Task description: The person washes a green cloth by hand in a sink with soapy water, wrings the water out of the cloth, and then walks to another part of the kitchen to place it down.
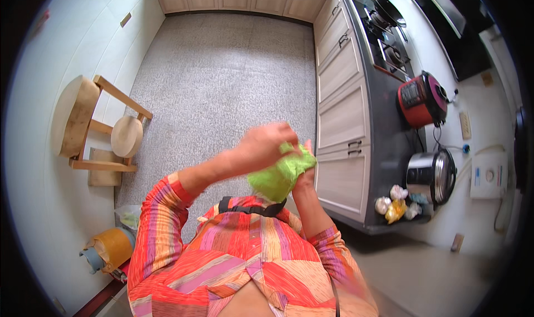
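Observation:
A bright lime-green cloth (283, 173) hangs bunched in front of my body, above the floor. My left hand (271, 138), blurred, reaches across from the left with its fingers pinched on the cloth's upper edge. Behind and under the cloth's right side, my right hand (308, 176) supports it; the cloth covers most of those fingers. The cloth's lower end sags towards the black waist strap (250, 209) over my striped shirt.
Cabinets (342, 120) with a dark counter run along the right, carrying a gas hob (381, 45), wok (389, 10), red cooker (419, 100), silver cooker (429, 177) and several small bags (395, 210). On the left stand wooden boards with a frame (77, 116) and a yellow gas cylinder (110, 248).

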`<state>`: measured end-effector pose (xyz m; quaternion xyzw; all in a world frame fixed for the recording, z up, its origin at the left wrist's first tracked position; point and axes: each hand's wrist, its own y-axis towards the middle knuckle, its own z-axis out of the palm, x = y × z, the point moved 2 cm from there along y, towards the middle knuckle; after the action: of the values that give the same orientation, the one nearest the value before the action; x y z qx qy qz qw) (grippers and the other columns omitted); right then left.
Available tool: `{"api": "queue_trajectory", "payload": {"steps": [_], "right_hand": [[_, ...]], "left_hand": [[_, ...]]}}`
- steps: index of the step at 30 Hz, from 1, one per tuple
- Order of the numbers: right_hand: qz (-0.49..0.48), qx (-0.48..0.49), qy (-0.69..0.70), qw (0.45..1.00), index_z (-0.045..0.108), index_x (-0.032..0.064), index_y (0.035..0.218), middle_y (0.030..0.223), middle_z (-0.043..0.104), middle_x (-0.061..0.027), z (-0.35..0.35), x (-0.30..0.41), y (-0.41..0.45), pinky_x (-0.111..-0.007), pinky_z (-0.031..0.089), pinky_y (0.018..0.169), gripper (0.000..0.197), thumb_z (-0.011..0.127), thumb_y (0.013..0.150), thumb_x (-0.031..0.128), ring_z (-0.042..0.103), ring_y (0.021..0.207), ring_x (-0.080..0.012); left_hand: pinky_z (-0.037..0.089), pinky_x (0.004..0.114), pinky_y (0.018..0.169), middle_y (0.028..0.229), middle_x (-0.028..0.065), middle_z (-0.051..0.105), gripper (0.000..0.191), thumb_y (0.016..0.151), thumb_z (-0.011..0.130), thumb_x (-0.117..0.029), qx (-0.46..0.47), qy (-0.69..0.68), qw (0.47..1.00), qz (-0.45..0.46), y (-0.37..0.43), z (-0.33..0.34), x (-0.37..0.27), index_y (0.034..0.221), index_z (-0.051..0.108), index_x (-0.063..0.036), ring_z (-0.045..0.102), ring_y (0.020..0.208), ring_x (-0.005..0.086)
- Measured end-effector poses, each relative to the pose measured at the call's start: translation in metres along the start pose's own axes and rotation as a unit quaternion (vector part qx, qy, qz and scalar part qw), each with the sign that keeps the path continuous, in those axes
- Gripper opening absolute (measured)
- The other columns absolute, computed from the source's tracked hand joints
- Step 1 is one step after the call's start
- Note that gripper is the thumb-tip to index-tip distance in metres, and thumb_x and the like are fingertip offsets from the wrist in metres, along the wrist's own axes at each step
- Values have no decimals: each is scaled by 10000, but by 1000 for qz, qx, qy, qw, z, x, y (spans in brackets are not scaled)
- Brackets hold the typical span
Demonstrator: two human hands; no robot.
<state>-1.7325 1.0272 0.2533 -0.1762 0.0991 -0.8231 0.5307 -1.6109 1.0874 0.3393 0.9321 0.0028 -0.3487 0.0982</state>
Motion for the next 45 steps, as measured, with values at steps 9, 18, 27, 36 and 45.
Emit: {"api": "queue_trajectory", "payload": {"steps": [9, 18, 27, 36, 45], "right_hand": [[66, 27, -14, 997, 412, 81, 1277, 1102, 556, -93, 40, 106, 250, -344, 421, 876, 579, 288, 907, 510, 543, 940, -206], [93, 49, -13, 994, 344, 86, 1317, 1253, 461, -107, 121, 167, 449, -386, 309, 993, 592, 221, 918, 504, 449, 1131, -247], [45, 55, 10, 997, 292, 148, 1360, 1379, 316, -114, 160, 294, 620, -444, 220, 1052, 606, 165, 909, 533, 313, 1258, -286], [38, 95, 40, 994, 390, 35, 1280, 1242, 464, -171, 204, 464, 767, -390, 368, 963, 638, 295, 894, 534, 478, 1117, -295], [56, 50, -30, 997, 457, -27, 1196, 1176, 527, -169, 277, 613, 925, -338, 425, 914, 589, 324, 913, 471, 544, 1049, -253]], "left_hand": [[469, 364, 690, 865, 143, 604, 275, 756, 643, -231, -4, -72, 988, -134, 184, -20, 128, 931, 571, -32, 600, 812, 289], [478, 348, 687, 814, 116, 590, 157, 757, 627, -145, -61, -120, 991, 22, 345, -83, 262, 876, 612, -44, 600, 763, 262], [481, 328, 679, 834, 83, 496, 347, 657, 579, -85, 103, 10, 947, 305, 526, -151, 321, 1000, 554, -32, 537, 820, 197], [335, 392, 949, 1083, 132, 543, 293, 838, 546, -268, -64, 33, 989, 131, 805, -225, 498, 1048, 559, -64, 452, 1092, 299], [459, 286, 649, 737, 70, 621, 394, 838, 570, -383, 192, -93, 973, -86, 1009, -299, 594, 919, 629, -2, 572, 688, 136]]}}
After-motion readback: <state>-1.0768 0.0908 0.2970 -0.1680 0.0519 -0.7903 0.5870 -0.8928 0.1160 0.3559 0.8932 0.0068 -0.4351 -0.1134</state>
